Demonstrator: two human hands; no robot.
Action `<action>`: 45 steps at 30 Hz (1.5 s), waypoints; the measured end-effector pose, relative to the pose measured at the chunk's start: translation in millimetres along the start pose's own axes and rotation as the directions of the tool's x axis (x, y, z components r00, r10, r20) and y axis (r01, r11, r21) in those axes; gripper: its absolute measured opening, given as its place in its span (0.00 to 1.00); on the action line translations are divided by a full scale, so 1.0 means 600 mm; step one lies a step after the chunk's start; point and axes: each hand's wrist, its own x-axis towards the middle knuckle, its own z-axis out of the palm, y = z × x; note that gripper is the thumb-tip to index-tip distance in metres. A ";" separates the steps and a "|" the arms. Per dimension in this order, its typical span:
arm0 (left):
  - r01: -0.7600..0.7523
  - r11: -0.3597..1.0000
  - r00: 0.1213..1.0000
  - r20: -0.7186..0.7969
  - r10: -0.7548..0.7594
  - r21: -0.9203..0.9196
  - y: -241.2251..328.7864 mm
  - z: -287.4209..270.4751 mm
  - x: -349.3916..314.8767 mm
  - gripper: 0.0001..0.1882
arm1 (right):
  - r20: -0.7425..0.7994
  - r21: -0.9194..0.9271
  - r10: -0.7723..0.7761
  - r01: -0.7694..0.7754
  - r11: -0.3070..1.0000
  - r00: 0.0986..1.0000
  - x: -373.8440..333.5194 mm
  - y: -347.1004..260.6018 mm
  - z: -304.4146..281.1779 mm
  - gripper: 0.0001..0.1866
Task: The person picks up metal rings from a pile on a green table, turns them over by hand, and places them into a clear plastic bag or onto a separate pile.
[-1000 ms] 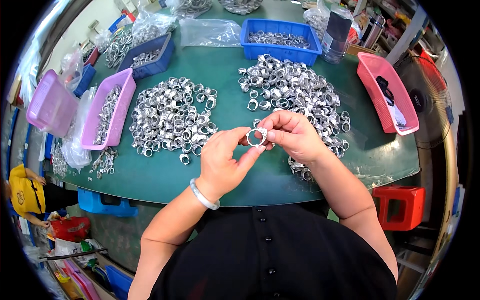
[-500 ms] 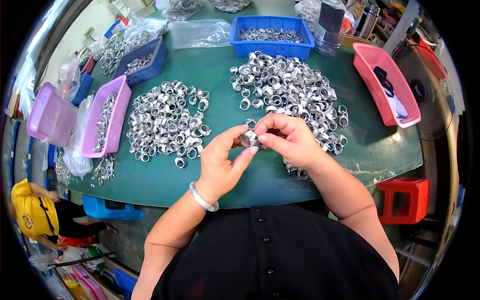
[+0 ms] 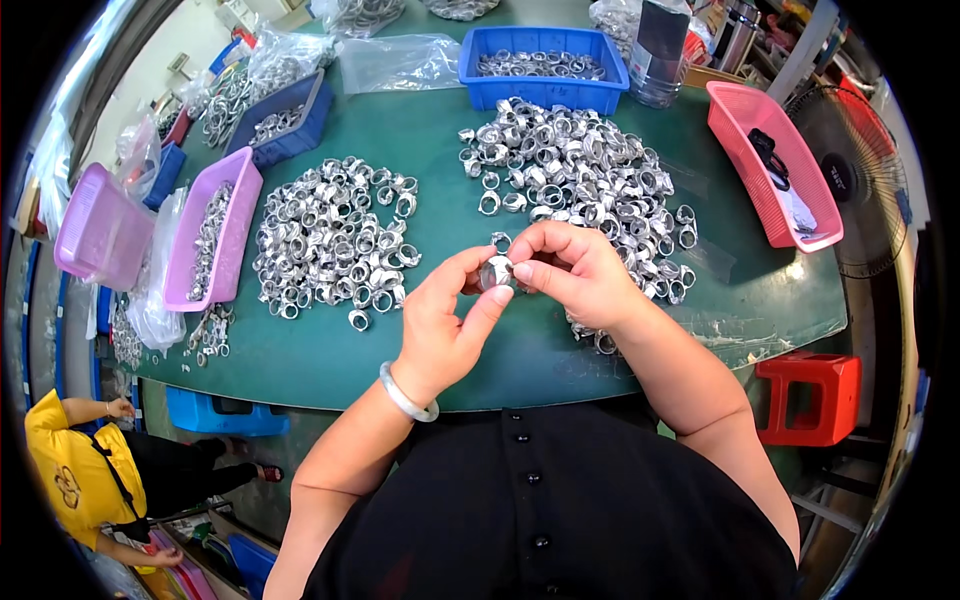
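Both hands meet over the front middle of the green table. My left hand (image 3: 440,325) pinches a shiny silver metal ring (image 3: 494,272) between thumb and fingers. From the other side, the thumb and forefinger of my right hand (image 3: 580,275) close on the same ring, partly hiding it. Just beyond the fingertips lies another loose ring (image 3: 500,240). A large heap of silver rings (image 3: 570,160) spreads behind and to the right of my right hand. To the left of my left hand sits a second heap of rings (image 3: 335,235).
A blue bin (image 3: 545,98) of rings stands at the back, a dark blue bin (image 3: 290,135) and a purple basket (image 3: 240,190) at left. At right are a pink basket (image 3: 740,150), a fan (image 3: 840,180) and a red stool (image 3: 820,400). A person in yellow (image 3: 80,460) is at far left.
The ring between my fingers has turned a little, showing more of its round face. My hands stay in nearly the same place. The person in yellow has come nearer.
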 end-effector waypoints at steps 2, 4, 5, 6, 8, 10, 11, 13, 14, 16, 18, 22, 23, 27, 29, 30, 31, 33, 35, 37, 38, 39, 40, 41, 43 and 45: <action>0.320 0.763 0.945 0.137 -0.296 -0.562 -0.002 0.005 -0.004 0.14 | -0.009 -0.016 0.005 -0.005 1.000 1.000 0.001 -0.002 -0.004 0.04; 0.415 0.680 0.908 0.227 -0.351 -0.604 -0.015 -0.003 -0.007 0.14 | -0.018 -0.030 0.012 -0.013 0.999 1.000 0.004 -0.003 -0.008 0.04; 0.473 0.487 0.873 0.315 -0.373 -0.734 -0.017 -0.007 -0.006 0.16 | -0.034 -0.296 -0.137 0.121 0.948 0.990 0.006 -0.003 -0.011 0.05; 0.512 0.266 0.836 0.404 -0.370 -0.817 -0.019 -0.010 -0.005 0.17 | -0.010 -0.539 -0.283 0.233 0.809 0.959 0.008 -0.003 -0.013 0.05; 0.523 0.192 0.825 0.435 -0.362 -0.831 -0.025 -0.013 -0.006 0.20 | 0.035 -0.628 -0.237 0.206 0.751 0.971 0.009 -0.004 -0.021 0.09; 0.525 0.019 0.799 0.486 -0.354 -0.851 -0.027 -0.014 -0.008 0.20 | 0.269 -0.909 -0.178 0.311 0.277 0.946 0.008 -0.010 -0.024 0.12; 0.526 0.019 0.798 0.485 -0.357 -0.850 -0.027 -0.015 -0.009 0.20 | 0.259 -0.919 -0.104 0.278 0.279 0.960 0.004 -0.003 -0.025 0.15; 0.531 -0.027 0.794 0.508 -0.335 -0.847 -0.027 -0.016 -0.010 0.21 | 0.271 -0.928 -0.063 0.278 0.247 0.960 0.001 -0.005 -0.024 0.15; 0.530 -0.027 0.794 0.507 -0.335 -0.848 -0.027 -0.016 -0.010 0.21 | 0.281 -0.936 -0.022 0.279 0.213 0.960 0.001 -0.006 -0.023 0.14; 0.524 -0.044 0.794 0.506 -0.338 -0.851 -0.028 -0.016 -0.011 0.22 | 0.286 -0.936 -0.022 0.284 0.209 0.958 -0.001 -0.004 -0.025 0.15; 0.518 -0.074 0.793 0.511 -0.333 -0.852 -0.030 -0.016 -0.012 0.22 | 0.290 -0.935 -0.023 0.289 0.205 0.957 -0.002 -0.003 -0.026 0.17; 0.517 -0.130 0.798 0.531 -0.284 -0.846 -0.035 -0.019 -0.013 0.22 | 0.291 -0.943 -0.010 0.289 0.168 0.957 -0.002 0.000 -0.026 0.16; 0.517 -0.130 0.798 0.531 -0.285 -0.846 -0.034 -0.019 -0.013 0.22 | 0.288 -0.943 -0.020 0.287 0.168 0.957 -0.001 0.000 -0.026 0.15; 0.525 -0.094 0.782 0.523 -0.339 -0.846 -0.028 -0.022 -0.010 0.22 | 0.283 -0.944 -0.020 0.282 0.170 0.959 0.000 0.008 -0.027 0.11; 0.532 -0.063 0.769 0.513 -0.381 -0.845 -0.025 -0.026 -0.007 0.21 | 0.290 -0.936 -0.061 0.296 0.189 0.955 0.000 0.011 -0.029 0.06; 0.562 0.155 0.777 0.454 -0.437 -0.813 -0.027 -0.033 -0.005 0.21 | 0.289 -0.937 -0.060 0.295 0.189 0.956 0.000 0.010 -0.030 0.06; 0.575 0.362 0.790 0.384 -0.478 -0.733 -0.029 -0.041 -0.003 0.20 | 0.300 -0.933 -0.049 0.304 0.195 0.953 0.000 0.009 -0.031 0.07; 0.445 0.721 0.881 0.114 -0.460 -0.531 -0.043 -0.051 -0.003 0.14 | 0.309 -0.929 -0.038 0.310 0.201 0.950 0.000 0.008 -0.033 0.08; 0.245 0.969 0.959 -0.159 -0.237 0.036 -0.067 -0.069 0.001 0.11 | 0.306 -0.925 -0.035 0.306 0.224 0.951 0.001 0.009 -0.032 0.05; 0.068 0.765 0.985 -0.167 0.051 0.640 -0.089 -0.099 0.010 0.13 | 0.300 -0.919 -0.050 0.303 0.252 0.953 0.003 0.006 -0.031 0.05; 0.136 0.705 0.989 -0.134 -0.058 0.696 -0.096 -0.108 0.009 0.14 | 0.294 -0.912 -0.064 0.300 0.278 0.954 0.004 0.005 -0.031 0.05; 0.128 0.655 0.992 -0.107 -0.073 0.745 -0.104 -0.113 0.006 0.14 | 0.295 -0.912 -0.067 0.302 0.278 0.953 0.005 0.004 -0.032 0.05; 0.118 0.603 0.993 -0.080 -0.090 0.789 -0.108 -0.114 0.006 0.15 | 0.282 -0.891 -0.086 0.294 0.347 0.955 0.008 0.004 -0.033 0.06; 0.117 0.602 0.993 -0.080 -0.088 0.790 -0.111 -0.112 0.005 0.15 | 0.269 -0.864 -0.105 0.288 0.414 0.957 0.010 0.003 -0.033 0.06; 0.073 0.590 0.997 -0.066 -0.034 0.804 -0.110 -0.105 0.004 0.15 | 0.145 -0.788 -0.004 0.118 0.604 0.989 0.011 -0.008 -0.026 0.06; 0.052 0.621 0.998 -0.065 -0.002 0.782 -0.099 -0.094 0.005 0.15 | 0.062 -0.572 0.028 0.012 0.820 0.998 0.008 0.001 -0.027 0.06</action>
